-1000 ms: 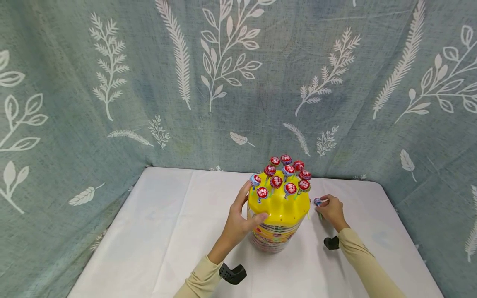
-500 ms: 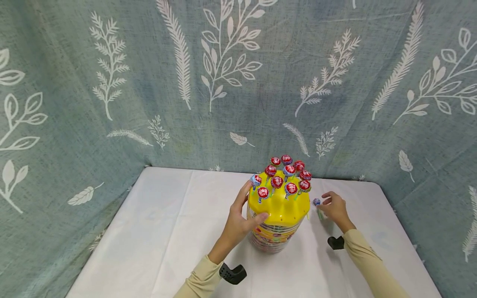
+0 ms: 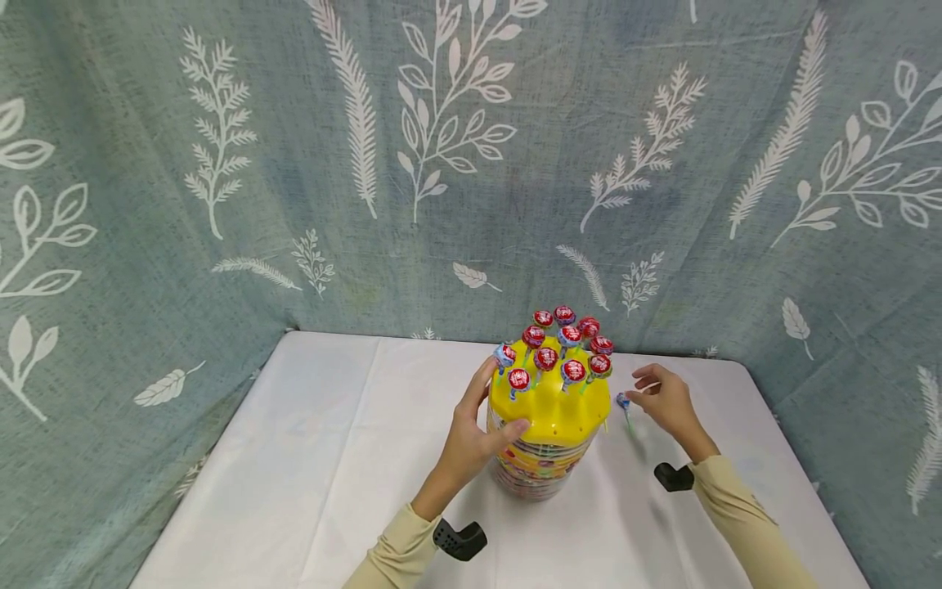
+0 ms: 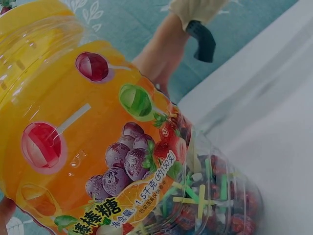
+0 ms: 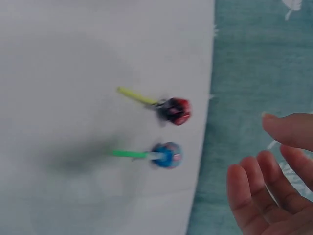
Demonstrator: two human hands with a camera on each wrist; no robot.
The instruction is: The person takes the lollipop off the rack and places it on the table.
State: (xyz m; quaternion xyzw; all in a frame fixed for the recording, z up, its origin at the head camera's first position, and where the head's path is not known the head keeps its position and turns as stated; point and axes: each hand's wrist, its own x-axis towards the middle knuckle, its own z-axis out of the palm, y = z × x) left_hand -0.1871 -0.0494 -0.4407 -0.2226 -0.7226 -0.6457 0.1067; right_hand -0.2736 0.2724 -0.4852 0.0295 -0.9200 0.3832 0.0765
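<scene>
Head view: left hand [image 3: 474,433] grips yellow-lidded clear plastic jar [image 3: 550,432]. Right hand [image 3: 665,402] holds nothing, fingers spread; round blue-wrapped, green-stick lollipop [image 3: 623,400] lies on white table [image 3: 368,483] just beside. Risk: careless fingertip brush may roll it away.

Glossy plastic lid [image 3: 548,413], matt cloth curtain [image 3: 515,237]

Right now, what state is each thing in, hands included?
Jar: upright on the table, lollipops inside
Yellow lid: on the jar
Standing lollipops: heads up above the lid
Blue lollipop: lying loose, wrapped
Red lollipop: lying loose, wrapped
Left hand: gripping the jar's top
Right hand: holding nothing, fingers slightly bent
</scene>
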